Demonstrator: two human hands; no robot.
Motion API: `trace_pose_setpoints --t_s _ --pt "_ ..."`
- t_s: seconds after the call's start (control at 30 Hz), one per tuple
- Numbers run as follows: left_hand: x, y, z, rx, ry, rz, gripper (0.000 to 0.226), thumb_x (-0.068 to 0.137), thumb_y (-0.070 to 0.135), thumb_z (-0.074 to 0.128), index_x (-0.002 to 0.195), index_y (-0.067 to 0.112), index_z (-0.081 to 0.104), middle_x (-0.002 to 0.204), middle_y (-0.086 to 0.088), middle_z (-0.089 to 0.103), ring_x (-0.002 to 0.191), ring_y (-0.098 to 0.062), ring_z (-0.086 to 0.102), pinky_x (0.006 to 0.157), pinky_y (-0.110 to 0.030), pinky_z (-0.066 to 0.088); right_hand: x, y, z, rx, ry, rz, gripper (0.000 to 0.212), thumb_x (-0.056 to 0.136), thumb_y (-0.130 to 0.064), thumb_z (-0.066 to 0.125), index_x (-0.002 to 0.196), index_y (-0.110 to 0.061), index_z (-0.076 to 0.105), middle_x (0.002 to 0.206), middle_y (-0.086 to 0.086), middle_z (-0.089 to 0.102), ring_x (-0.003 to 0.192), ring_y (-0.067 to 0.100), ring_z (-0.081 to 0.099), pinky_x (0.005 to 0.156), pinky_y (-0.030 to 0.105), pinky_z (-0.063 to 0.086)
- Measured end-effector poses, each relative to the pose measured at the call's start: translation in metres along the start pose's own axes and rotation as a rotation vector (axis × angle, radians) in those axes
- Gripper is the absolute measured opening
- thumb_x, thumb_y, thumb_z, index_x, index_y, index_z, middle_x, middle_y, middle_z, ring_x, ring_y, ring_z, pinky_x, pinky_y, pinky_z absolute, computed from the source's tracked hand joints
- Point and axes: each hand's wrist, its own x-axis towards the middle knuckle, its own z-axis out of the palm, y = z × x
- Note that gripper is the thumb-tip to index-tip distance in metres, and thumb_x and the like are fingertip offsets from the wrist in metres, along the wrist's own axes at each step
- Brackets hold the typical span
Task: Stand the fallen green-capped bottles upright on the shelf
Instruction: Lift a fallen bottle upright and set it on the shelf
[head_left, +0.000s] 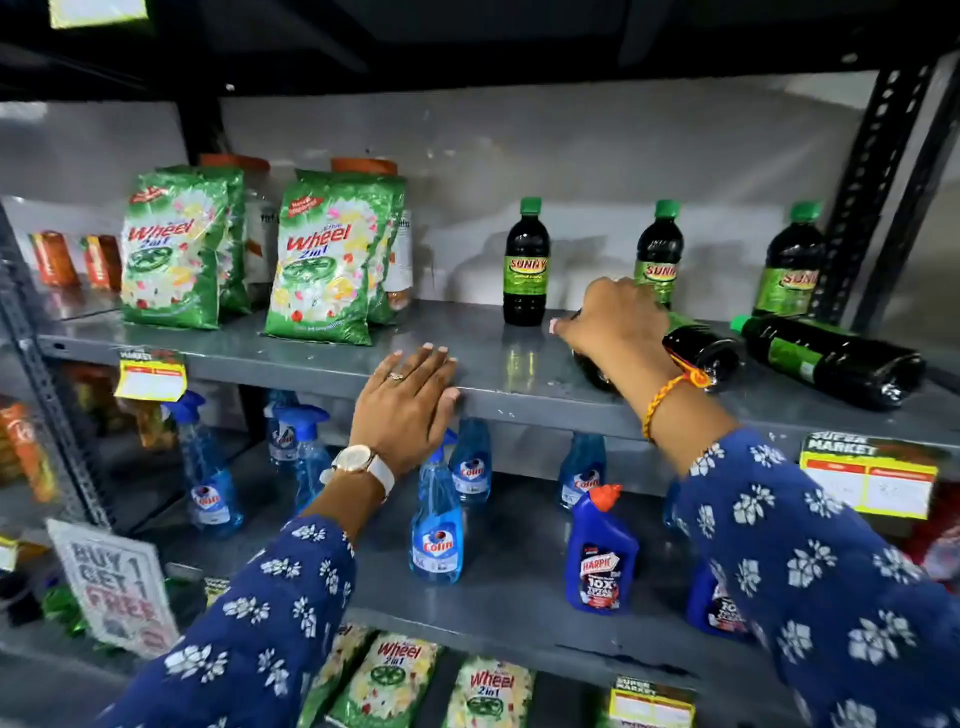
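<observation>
Three dark bottles with green caps stand upright at the back of the grey shelf (291, 358): one in the middle (525, 265), one behind my right hand (658, 254), one far right (789, 265). Two more lie on their sides on the shelf. One fallen bottle (701, 351) lies under my right hand (613, 319), whose fingers curl over its neck end; its cap is hidden. The other fallen bottle (831, 361) lies to the right, cap pointing left. My left hand (405, 405) rests flat on the shelf's front edge, fingers spread.
Green Wheel detergent packs (324, 260) and jars stand on the left of the same shelf. Below are blue Colin spray bottles (436, 525) and a Harpic bottle (600, 561). A black perforated upright (862, 192) bounds the shelf on the right. Price tags hang on the shelf edges.
</observation>
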Motion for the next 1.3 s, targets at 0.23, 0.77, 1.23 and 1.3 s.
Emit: trace_pose_setpoints --t_s 0.23,0.77,1.23,1.3 --pt "0.015 -0.002 0.015 -0.134 0.075 0.024 0.045 0.097 0.034 0.032 0.099 0.01 0.07 0.097 -0.008 0.072 0.081 -0.027 0.068 0.068 -0.033 0.053 0.032 -0.023 0.031 -0.255 -0.313 0.178 0.061 0.069 -0.043 0.073 0.12 -0.012 0.055 0.126 0.013 0.058 0.117 0.036 0.053 0.098 0.048 0.041" --pt "0.016 -0.002 0.045 -0.104 0.391 -0.023 0.037 0.095 0.026 0.037 0.079 0.017 0.069 0.082 0.001 0.071 0.069 -0.019 0.064 0.063 -0.032 0.04 0.03 -0.042 0.049 1.183 0.168 0.169 0.06 0.064 -0.027 0.083 0.116 -0.019 0.054 0.111 0.009 0.067 0.099 0.021 0.065 0.092 0.041 0.052" --pt "0.016 -0.002 0.045 -0.076 0.406 0.0 0.036 0.094 0.026 0.038 0.082 0.016 0.071 0.085 0.0 0.072 0.075 -0.018 0.066 0.072 -0.031 0.041 0.0 -0.033 0.066 1.119 -0.036 -0.014 0.083 0.067 -0.023 0.081 0.134 -0.021 0.031 0.117 -0.008 0.052 0.104 0.004 0.054 0.089 0.021 0.043" --pt "0.015 -0.002 0.044 -0.063 0.411 -0.004 0.036 0.094 0.026 0.039 0.082 0.016 0.071 0.085 -0.001 0.072 0.075 -0.019 0.066 0.072 -0.031 0.041 -0.001 -0.036 0.07 0.922 0.03 0.029 0.092 0.059 -0.03 0.087 0.129 -0.015 0.03 0.118 -0.003 0.046 0.102 0.008 0.052 0.089 0.024 0.043"
